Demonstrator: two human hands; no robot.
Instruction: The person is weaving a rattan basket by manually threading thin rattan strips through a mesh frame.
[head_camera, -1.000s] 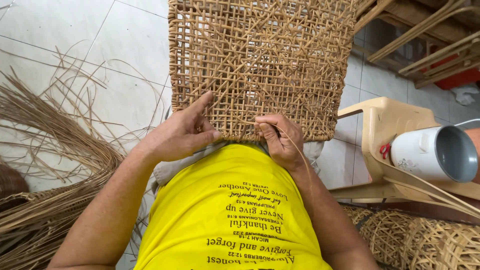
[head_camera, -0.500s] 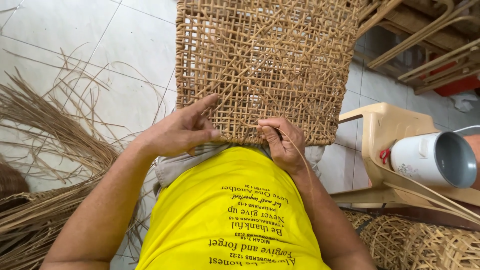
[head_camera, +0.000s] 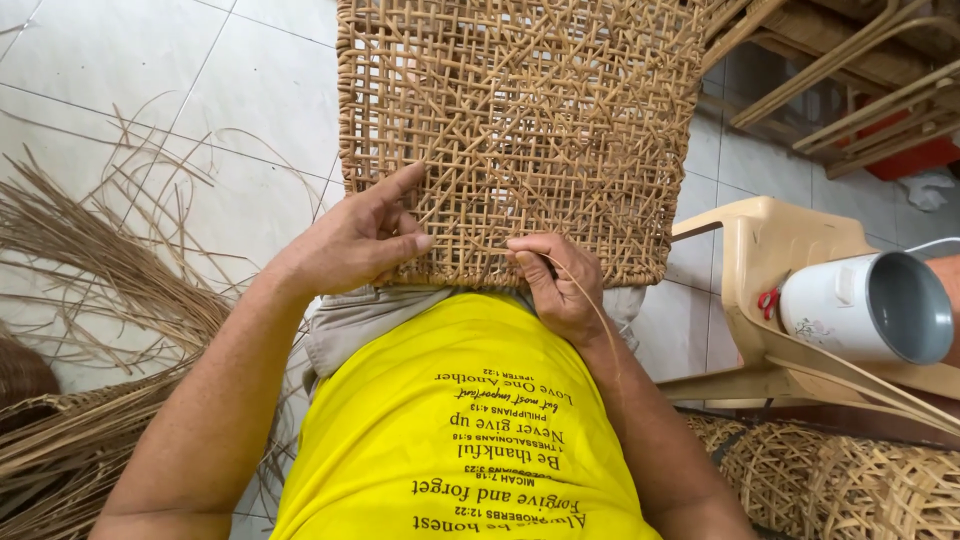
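Your woven rattan panel (head_camera: 520, 130) fills the upper middle of the frame, its lower edge resting on your lap, much as half a second ago. Your left hand (head_camera: 355, 240) lies spread on its lower left, fingers open and flat, thumb pressed to the weave; it has hardly shifted. Your right hand (head_camera: 560, 280) is closed in a pinch on a thin rattan strand (head_camera: 600, 320) at the lower edge, as before. A white cup (head_camera: 860, 305) lies on the plastic stool (head_camera: 770, 250) at right.
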